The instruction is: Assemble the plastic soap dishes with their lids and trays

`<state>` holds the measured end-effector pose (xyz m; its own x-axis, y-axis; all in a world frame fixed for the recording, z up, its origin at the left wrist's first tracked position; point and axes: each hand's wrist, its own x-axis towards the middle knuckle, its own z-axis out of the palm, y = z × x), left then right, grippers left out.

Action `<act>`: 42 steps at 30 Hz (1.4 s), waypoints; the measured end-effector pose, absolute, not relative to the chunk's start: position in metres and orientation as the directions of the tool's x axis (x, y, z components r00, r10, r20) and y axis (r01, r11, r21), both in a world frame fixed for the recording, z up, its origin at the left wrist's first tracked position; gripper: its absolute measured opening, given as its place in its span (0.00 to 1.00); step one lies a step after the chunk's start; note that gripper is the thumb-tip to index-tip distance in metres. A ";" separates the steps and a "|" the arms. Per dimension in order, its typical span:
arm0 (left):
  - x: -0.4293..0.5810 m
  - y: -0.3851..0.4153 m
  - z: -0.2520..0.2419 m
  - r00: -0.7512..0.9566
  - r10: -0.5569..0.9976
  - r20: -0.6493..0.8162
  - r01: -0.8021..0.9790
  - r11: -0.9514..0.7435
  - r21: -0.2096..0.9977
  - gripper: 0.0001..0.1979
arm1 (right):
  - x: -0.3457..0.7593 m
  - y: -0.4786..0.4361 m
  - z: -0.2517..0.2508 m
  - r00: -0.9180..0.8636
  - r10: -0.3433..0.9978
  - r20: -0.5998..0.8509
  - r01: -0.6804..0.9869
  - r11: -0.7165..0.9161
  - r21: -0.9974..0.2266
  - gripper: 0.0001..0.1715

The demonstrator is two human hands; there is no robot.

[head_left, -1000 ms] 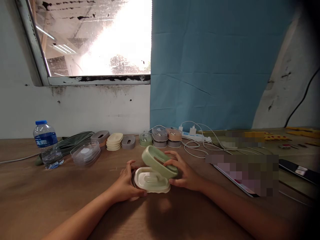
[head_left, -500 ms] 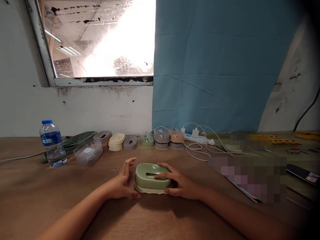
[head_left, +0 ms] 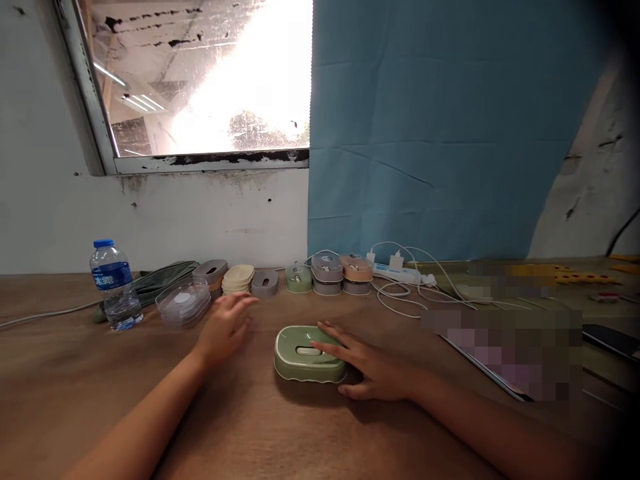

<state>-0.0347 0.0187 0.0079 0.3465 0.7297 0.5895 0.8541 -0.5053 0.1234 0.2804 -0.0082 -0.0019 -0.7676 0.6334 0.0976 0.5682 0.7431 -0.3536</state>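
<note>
A green plastic box [head_left: 290,367] with rounded corners and an oval slot in its top stands in front of me on the wooden table. Something pale shows through the slot. My right hand [head_left: 370,367] holds its right end, fingers spread over the top and thumb by the near corner. To the left, my left hand [head_left: 227,330] is raised and slightly blurred, fingers apart, nothing in it. Its fingertips appear just in front of a stack of cream plastic pieces [head_left: 238,277]. Beside that stack is a grey slotted cover [head_left: 265,283].
Along the back stand a water bottle [head_left: 114,287], clear plastic covers [head_left: 183,303], a grey-and-brown box [head_left: 211,275], a small green box [head_left: 299,278] and stacked boxes [head_left: 327,272]. A white power strip [head_left: 397,272] with cables and a phone-like slab [head_left: 485,363], pixelated, lie right.
My left hand has left the green box and moved up and left. The cream rim below the box no longer shows, and something pale now fills the slot. My right hand stays on it.
</note>
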 end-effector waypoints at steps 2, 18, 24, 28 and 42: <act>-0.054 0.029 0.007 0.160 0.716 0.680 0.970 -0.242 0.027 0.19 | 0.281 -0.009 -0.001 -0.767 0.637 0.082 0.574 0.737 -0.356 0.43; -0.105 0.033 0.025 -0.111 0.812 0.573 0.957 0.243 -0.158 0.27 | 0.282 -0.008 0.000 -0.767 0.639 0.059 0.574 0.725 -0.381 0.41; -0.098 0.033 0.025 -0.055 0.582 0.811 0.997 -0.004 0.071 0.19 | 0.281 -0.007 -0.003 -0.767 0.639 0.060 0.581 0.731 -0.358 0.42; -0.069 0.032 0.023 -0.215 0.500 0.839 0.684 -0.536 0.495 0.14 | 0.283 -0.005 -0.007 -0.763 0.617 0.191 0.554 0.777 -0.298 0.45; 0.029 -0.012 -0.003 0.274 0.935 0.223 -0.483 -0.067 0.873 0.14 | 0.279 -0.008 -0.013 -0.698 0.468 0.542 0.477 0.868 -0.135 0.34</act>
